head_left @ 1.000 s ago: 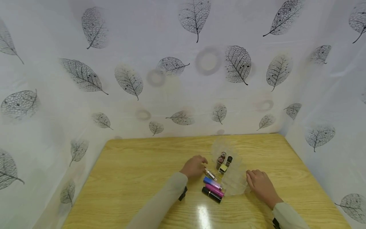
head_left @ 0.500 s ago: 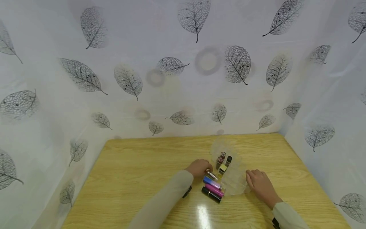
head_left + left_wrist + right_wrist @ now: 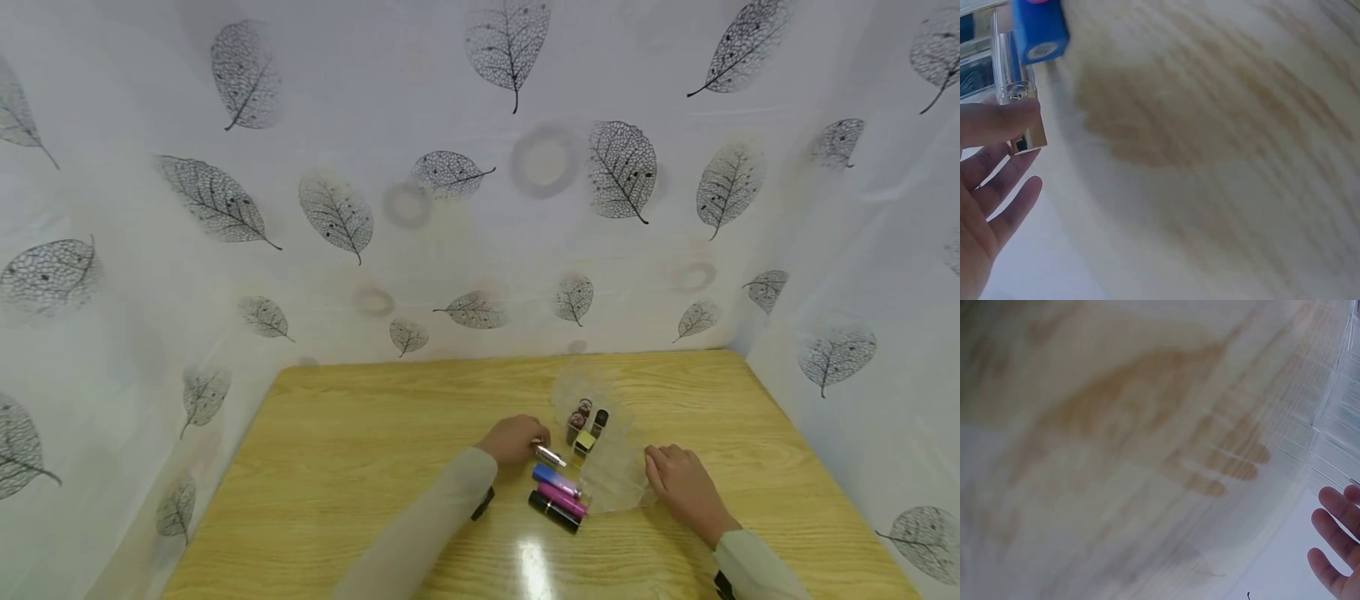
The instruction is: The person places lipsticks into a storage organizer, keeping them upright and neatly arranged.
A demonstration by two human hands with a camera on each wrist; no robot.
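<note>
My left hand (image 3: 513,439) pinches the end of a lipstick (image 3: 551,455) with a clear, silvery body and gold end. The left wrist view shows the thumb and fingers on that lipstick (image 3: 1020,94), beside a blue tube (image 3: 1041,31). A clear plastic organizer (image 3: 615,485) stands just right of it. In its slots are a yellow-topped item (image 3: 585,442), a black-capped bottle (image 3: 600,419) and dark reddish-topped items (image 3: 576,422). My right hand (image 3: 682,485) touches the organizer's right edge; extended fingers (image 3: 1335,528) show in the right wrist view, thumb hidden.
On the wooden table (image 3: 360,467), a blue-and-lilac tube (image 3: 555,479), a magenta tube (image 3: 562,499) and a black tube (image 3: 555,511) lie side by side at the organizer's left. A leaf-patterned curtain (image 3: 465,242) surrounds the table's back and sides.
My left hand has come down to the lipstick, taken hold of its end and drawn it slightly left. The right hand has stayed at the organizer's edge.
</note>
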